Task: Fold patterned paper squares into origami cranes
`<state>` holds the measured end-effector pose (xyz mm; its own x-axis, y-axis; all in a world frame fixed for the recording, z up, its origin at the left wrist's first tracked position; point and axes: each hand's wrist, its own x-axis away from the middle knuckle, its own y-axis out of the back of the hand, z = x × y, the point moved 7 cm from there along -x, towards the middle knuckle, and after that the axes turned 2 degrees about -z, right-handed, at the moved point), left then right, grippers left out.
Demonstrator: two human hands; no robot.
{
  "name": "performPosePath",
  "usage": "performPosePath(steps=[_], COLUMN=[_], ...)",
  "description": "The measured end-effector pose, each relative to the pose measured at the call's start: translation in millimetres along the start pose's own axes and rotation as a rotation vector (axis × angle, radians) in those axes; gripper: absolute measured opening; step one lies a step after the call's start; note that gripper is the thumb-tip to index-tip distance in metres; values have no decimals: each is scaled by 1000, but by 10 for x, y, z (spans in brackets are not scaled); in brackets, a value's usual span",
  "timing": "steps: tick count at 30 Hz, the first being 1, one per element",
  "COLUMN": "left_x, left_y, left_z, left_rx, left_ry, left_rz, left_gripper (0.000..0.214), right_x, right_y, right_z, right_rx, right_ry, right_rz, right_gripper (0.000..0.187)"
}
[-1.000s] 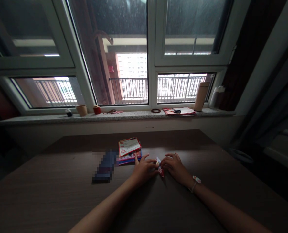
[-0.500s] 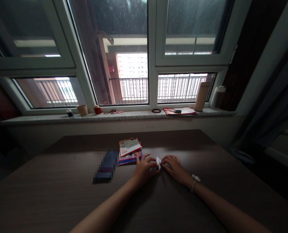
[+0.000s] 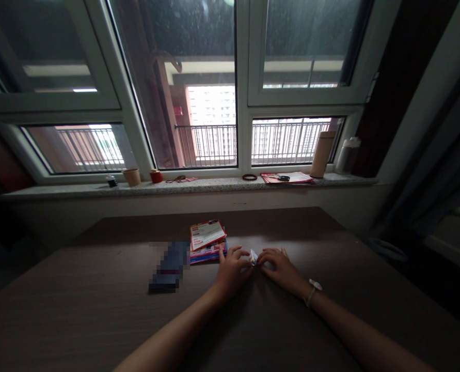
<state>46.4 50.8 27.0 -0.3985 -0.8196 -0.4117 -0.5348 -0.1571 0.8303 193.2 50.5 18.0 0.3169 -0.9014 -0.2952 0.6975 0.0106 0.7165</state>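
In the lower middle of the frame, on the dark table (image 3: 98,310), the left hand (image 3: 232,271) and the right hand (image 3: 281,267) meet fingertip to fingertip, both pinching a small paper (image 3: 253,257) between them. The paper sits just above the table, between the two hands. Only a pale corner shows and fingers cover the rest, so its shape and print are hard to make out. The visible part stands roughly on edge, pointing toward the top of the frame; its long axis cannot be told. A bracelet (image 3: 314,285) circles the right wrist. Just left of the left hand lies a stack of booklets (image 3: 206,238), and further left a dark flat thing (image 3: 170,266), blurred out. The lower edge cuts off both forearms. On the windowsill (image 3: 222,184) stand a cup (image 3: 131,176) and a tall flask (image 3: 321,153).
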Motion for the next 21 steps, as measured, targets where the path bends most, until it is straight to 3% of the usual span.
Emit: performPosePath(steps=[10, 21], left_x=[-49, -36], left_y=[-65, -42], left_z=[78, 22], left_rx=[62, 23], left_ry=[123, 72], left_rz=[-6, -11], left_gripper=[9, 2], right_x=[-49, -65], right_y=[-31, -94], right_z=[-65, -119], right_rx=[59, 144], right_ry=[-9, -71], right_rz=[-5, -18], right_gripper=[17, 15])
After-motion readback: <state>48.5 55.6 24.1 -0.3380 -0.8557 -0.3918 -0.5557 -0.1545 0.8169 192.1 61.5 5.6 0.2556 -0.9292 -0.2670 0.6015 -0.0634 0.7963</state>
